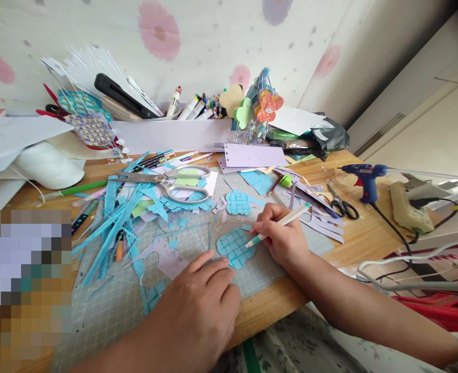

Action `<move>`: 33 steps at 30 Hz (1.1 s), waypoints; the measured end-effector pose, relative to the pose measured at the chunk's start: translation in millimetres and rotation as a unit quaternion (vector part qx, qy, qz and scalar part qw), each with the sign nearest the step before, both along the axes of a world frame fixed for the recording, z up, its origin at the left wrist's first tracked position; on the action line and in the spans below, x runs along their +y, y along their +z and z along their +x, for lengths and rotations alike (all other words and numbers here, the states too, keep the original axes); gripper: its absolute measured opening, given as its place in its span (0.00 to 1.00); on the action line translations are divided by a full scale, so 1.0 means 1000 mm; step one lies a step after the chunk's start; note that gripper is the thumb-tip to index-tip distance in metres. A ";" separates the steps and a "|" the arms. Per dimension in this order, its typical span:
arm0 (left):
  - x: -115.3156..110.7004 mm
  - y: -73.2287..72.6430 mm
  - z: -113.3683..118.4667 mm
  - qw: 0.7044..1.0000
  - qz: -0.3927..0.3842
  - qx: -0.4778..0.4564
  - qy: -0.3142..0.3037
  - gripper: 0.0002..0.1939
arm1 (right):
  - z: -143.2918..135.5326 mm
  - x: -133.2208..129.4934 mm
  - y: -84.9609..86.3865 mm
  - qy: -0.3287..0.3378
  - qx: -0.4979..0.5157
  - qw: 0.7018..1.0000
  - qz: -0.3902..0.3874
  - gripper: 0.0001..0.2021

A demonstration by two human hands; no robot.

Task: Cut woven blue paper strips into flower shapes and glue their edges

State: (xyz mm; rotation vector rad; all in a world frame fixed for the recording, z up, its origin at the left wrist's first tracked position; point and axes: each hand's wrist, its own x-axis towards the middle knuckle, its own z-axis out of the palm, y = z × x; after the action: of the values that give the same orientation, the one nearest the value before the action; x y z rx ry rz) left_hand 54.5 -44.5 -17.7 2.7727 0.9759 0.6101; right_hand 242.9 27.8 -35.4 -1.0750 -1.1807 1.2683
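A blue paper cutout with rounded edges and a teal grid of lines [234, 248] lies on the grey cutting mat [108, 321]. My right hand [282, 235] is closed round a white marker with a green end [291, 215], its tip at the cutout's right side. My left hand [209, 292] rests palm down, fingers slightly bent, with the fingertips at the cutout's lower left edge. Just behind is a second gridded blue cutout [238, 202]. A purple paper scrap [170, 257] lies left of my hands.
Blue paper strips [114, 217] and large silver scissors [166, 182] lie at the left. Small black scissors [342, 203], a blue glue gun [364, 178] with its cable and a power strip [411, 207] are at the right. Pens and paper flowers [267, 106] stand behind.
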 end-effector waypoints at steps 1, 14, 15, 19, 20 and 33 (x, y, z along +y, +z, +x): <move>0.003 0.002 -0.001 1.000 -0.006 -0.011 0.003 0.07 | 0.001 0.001 -0.001 -0.020 0.025 0.999 0.004 0.11; 0.031 0.008 -0.020 0.976 0.084 -0.123 0.160 0.04 | 0.001 0.001 0.006 -0.049 0.127 0.988 0.068 0.11; 0.032 0.007 -0.019 0.975 0.088 -0.124 0.163 0.04 | 0.001 0.001 0.007 -0.048 0.127 0.988 0.067 0.11; 0.035 0.006 -0.017 0.975 0.093 -0.132 0.155 0.03 | 0.001 0.000 0.007 -0.027 0.120 0.991 0.054 0.13; 0.036 0.005 -0.016 0.975 0.090 -0.132 0.153 0.03 | 0.001 0.000 0.008 -0.018 0.118 0.992 0.051 0.13; 0.041 0.002 -0.014 0.995 0.009 -0.075 0.067 0.02 | -0.002 -0.009 0.016 0.171 -0.148 0.973 0.048 0.10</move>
State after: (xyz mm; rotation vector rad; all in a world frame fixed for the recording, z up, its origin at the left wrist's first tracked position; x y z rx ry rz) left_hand 40.5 -3.0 -15.4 2.6462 1.1331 0.8375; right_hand 240.8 18.8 -19.0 -1.0425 -1.6940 1.3224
